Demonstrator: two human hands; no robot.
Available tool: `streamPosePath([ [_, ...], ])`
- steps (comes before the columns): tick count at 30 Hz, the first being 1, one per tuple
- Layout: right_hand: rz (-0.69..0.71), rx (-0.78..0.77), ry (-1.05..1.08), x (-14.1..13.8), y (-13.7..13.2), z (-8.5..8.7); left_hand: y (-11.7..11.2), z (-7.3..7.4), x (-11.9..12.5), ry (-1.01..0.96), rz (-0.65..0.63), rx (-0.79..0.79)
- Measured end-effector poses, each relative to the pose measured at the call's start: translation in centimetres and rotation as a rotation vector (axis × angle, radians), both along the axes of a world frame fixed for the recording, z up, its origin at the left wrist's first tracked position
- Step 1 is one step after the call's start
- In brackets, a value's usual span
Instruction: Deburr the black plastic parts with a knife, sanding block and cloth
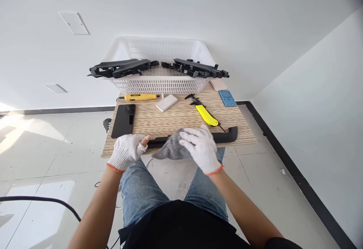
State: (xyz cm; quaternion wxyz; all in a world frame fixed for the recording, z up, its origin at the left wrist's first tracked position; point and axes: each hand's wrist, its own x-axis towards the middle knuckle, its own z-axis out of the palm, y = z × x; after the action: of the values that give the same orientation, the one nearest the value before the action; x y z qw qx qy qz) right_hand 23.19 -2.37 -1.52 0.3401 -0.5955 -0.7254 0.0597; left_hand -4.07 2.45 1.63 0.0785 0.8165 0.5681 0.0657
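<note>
A long black plastic trim piece (225, 137) lies along the front edge of the table, its right end bent upward. My left hand (127, 150), in a white knitted glove with bare fingertips showing, grips the left end of this piece. My right hand (200, 145), gloved in white too, holds a grey cloth (174, 147) against the middle of the trim piece. The cloth drapes over the front and hides that stretch. Just behind my right hand lie a yellow utility knife (207, 115) and a black caliper (193, 98).
At the back a white plastic basket (159, 86) carries black plastic parts (130, 67) across its rim. On the wooden table (155, 119) are a black flat panel (123, 120), a yellow-handled tool (140, 97), a small white box (166, 102) and a blue card-like piece (227, 98). A black cable (42, 199) hangs at left.
</note>
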Motion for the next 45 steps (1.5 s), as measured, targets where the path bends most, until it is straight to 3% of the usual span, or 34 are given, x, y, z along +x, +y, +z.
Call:
streamPosePath([
  [4, -0.137, -0.006, -0.028, 7.5, -2.3, -0.4, 0.1, 0.0, -0.3, -0.023, -0.022, -0.025],
  [7, -0.098, -0.004, -0.042, 12.6, -3.4, -0.5, 0.3, -0.2, -0.4, -0.038, -0.027, -0.015],
  [11, 0.002, 0.013, -0.077, 15.1, -3.2, -0.3, 0.3, -0.1, -0.3, -0.027, -0.018, -0.028],
  [15, 0.081, 0.030, -0.139, 10.9, -1.9, 0.5, 0.0, 0.5, -0.1, 0.014, -0.041, -0.012],
  [21, 0.286, -0.033, -0.098, -1.3, 0.3, 1.1, -0.1, 0.4, 0.0, 0.024, -0.050, 0.018],
  [24, 0.275, -0.031, -0.074, -6.5, 1.3, 1.0, 0.1, 0.1, 0.1, 0.010, -0.034, 0.011],
  [28, 0.265, -0.012, -0.096, -8.9, 1.9, 0.9, 0.2, 0.2, 0.1, 0.001, -0.038, -0.007],
  [33, 0.232, 0.116, -0.114, -4.7, 1.0, 0.4, 0.0, 0.1, 0.1, 0.000, -0.004, -0.001],
  [40, -0.035, 0.293, -0.204, 6.1, -2.5, -1.5, 0.1, -0.1, 0.0, -0.044, -0.011, 0.017],
  [45, -0.266, 0.270, -0.202, 12.1, -4.2, -3.3, 0.2, -0.1, -0.1, -0.047, -0.014, 0.013],
])
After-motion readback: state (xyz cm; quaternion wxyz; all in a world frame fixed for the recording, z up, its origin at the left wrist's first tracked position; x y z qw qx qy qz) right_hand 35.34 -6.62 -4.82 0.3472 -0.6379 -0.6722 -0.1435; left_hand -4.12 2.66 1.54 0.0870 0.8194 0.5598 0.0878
